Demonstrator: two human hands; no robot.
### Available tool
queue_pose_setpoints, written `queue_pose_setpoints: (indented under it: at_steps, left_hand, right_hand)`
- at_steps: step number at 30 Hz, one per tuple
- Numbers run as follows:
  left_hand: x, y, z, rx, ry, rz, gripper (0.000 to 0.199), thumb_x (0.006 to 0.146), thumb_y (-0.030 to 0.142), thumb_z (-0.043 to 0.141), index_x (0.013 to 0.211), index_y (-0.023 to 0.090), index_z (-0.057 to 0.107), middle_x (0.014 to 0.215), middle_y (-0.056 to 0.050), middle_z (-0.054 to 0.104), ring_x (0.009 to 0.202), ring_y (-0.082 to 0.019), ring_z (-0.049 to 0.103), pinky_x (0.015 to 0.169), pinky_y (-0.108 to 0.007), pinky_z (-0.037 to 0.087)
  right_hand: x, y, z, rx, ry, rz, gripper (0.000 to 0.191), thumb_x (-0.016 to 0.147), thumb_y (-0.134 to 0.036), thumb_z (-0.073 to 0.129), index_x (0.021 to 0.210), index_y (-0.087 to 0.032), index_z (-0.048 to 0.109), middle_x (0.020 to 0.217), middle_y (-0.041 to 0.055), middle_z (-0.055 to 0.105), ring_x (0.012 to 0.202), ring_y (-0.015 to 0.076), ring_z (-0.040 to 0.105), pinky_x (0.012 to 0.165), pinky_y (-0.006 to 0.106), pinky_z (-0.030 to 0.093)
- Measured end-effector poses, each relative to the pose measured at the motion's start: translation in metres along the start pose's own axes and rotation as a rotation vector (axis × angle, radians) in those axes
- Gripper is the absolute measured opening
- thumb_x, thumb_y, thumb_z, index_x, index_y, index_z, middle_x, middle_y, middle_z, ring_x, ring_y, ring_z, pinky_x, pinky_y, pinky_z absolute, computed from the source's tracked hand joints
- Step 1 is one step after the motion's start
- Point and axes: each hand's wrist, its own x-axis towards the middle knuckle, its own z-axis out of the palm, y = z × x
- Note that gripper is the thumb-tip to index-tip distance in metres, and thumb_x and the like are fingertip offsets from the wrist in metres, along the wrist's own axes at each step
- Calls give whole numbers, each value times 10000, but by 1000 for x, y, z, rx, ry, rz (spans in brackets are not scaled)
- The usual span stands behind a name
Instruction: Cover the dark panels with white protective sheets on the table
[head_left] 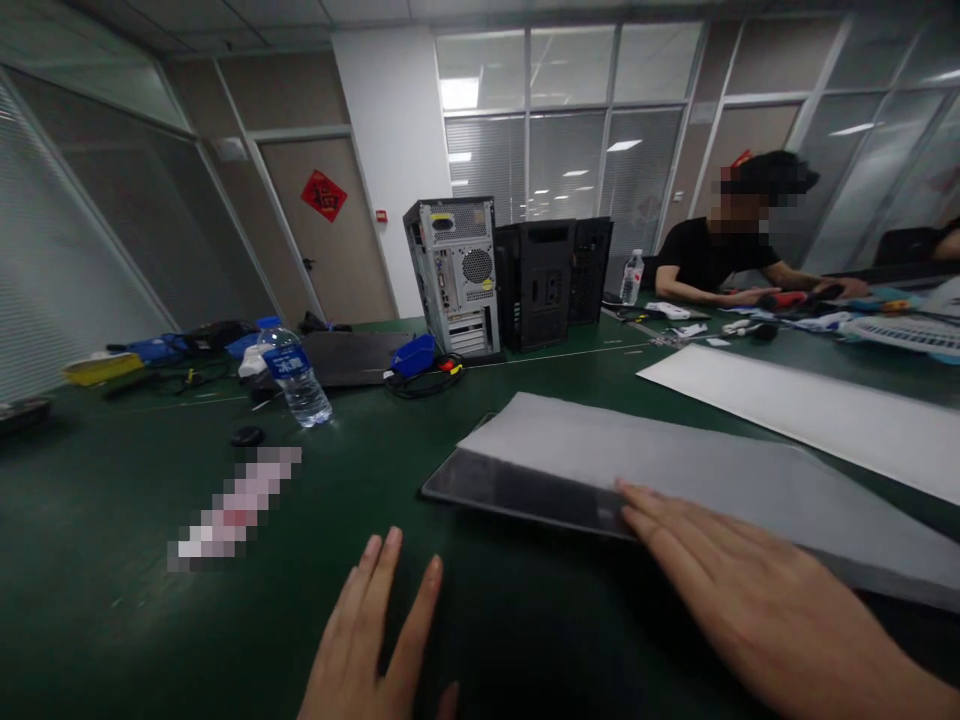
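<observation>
My right hand (735,580) lies flat with its fingers stretched out over the near edge of a dark flat panel (525,488). A thin whitish sheet (630,440) covers most of that panel, and a dark strip shows along its near side. The fingertips touch the strip and the border of the sheet. To the left, my left hand (375,630) is over the green table (480,640) with its fingers apart and nothing in them. I cannot tell whether it touches the tabletop.
Another white sheet (810,400) lies to the right. Computer cases (465,280) stand at the back. A water bottle (296,375), a black round lid-like piece (247,436) and a blue tool (412,355) are at left. A person in black (705,255) sits across the table.
</observation>
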Motion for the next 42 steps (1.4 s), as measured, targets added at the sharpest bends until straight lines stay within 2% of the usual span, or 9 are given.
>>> queue_pose_setpoints:
  at_steps: [4, 10, 18, 24, 27, 30, 34, 37, 42]
  left_hand:
    - [-2, 1, 6, 36, 26, -75, 1073, 758, 238, 643, 1599, 269, -23, 1672, -151, -38, 1473, -477, 179, 1058, -647, 388]
    - [-7, -12, 24, 128, -20, 25, 1014, 727, 264, 617, 1599, 242, 100, 1651, -156, 184, 1447, -408, 308, 1110, -567, 343]
    - [-3, 1, 16, 69, -43, -85, 949, 725, 275, 611, 1577, 233, 195, 1642, -177, 203, 1475, -419, 237, 1126, -606, 290]
    - [-8, -4, 22, 42, -111, -34, 821, 766, 303, 602, 1538, 196, 344, 1620, -156, 285, 1470, -392, 265, 1134, -555, 325]
    - [-10, -5, 25, 74, -120, -48, 774, 764, 302, 604, 1509, 213, 413, 1608, -153, 313, 1470, -407, 254, 1130, -610, 289]
    - [-12, -7, 26, 95, -152, -75, 748, 772, 314, 604, 1498, 244, 439, 1597, -141, 341, 1464, -422, 261, 1117, -664, 259]
    - [-14, -15, 23, 62, -239, -27, 746, 833, 394, 584, 1537, 300, 356, 1592, -109, 359, 1413, -397, 380, 1098, -640, 326]
    - [-14, -19, 21, 49, -247, -23, 735, 862, 410, 562, 1548, 320, 318, 1593, -102, 359, 1398, -407, 404, 1077, -655, 351]
    - [-15, -16, 22, 72, -228, -72, 739, 861, 419, 569, 1548, 312, 320, 1617, -124, 295, 1441, -469, 285, 1046, -711, 342]
  right_hand:
    - [19, -32, 26, 77, -15, -151, 383, 923, -172, 415, 1237, -127, 631, 1310, 112, 633, 1162, 233, 618, 952, 385, 539]
    - [32, -40, 63, 104, -30, -192, 390, 900, -158, 465, 1253, -96, 620, 1334, 156, 607, 1189, 276, 604, 978, 426, 530]
    - [40, -34, 52, 199, 27, -206, 336, 931, -120, 444, 1208, -102, 633, 1223, 145, 665, 1085, 254, 634, 885, 411, 534]
    - [39, -33, 48, 353, 25, -259, 277, 955, -126, 481, 1194, -93, 617, 852, 80, 647, 779, 190, 574, 736, 383, 475]
    - [34, -32, 53, 361, 43, -276, 260, 951, -121, 498, 1180, -109, 619, 775, 48, 594, 723, 173, 541, 667, 347, 448]
    - [33, -30, 55, 375, 29, -279, 276, 961, -140, 499, 1213, -134, 611, 857, 60, 627, 735, 153, 555, 652, 315, 460]
    - [37, -29, 53, 432, 62, -284, 246, 965, -161, 511, 1178, -132, 630, 1096, 104, 673, 944, 177, 616, 773, 318, 518]
    - [39, -28, 54, 503, 83, -302, 231, 967, -133, 484, 1133, -131, 644, 1040, 80, 697, 947, 167, 625, 812, 316, 525]
    - [41, -28, 61, 520, 56, -311, 236, 967, -146, 488, 1151, -134, 636, 1021, 89, 690, 936, 161, 620, 816, 319, 510]
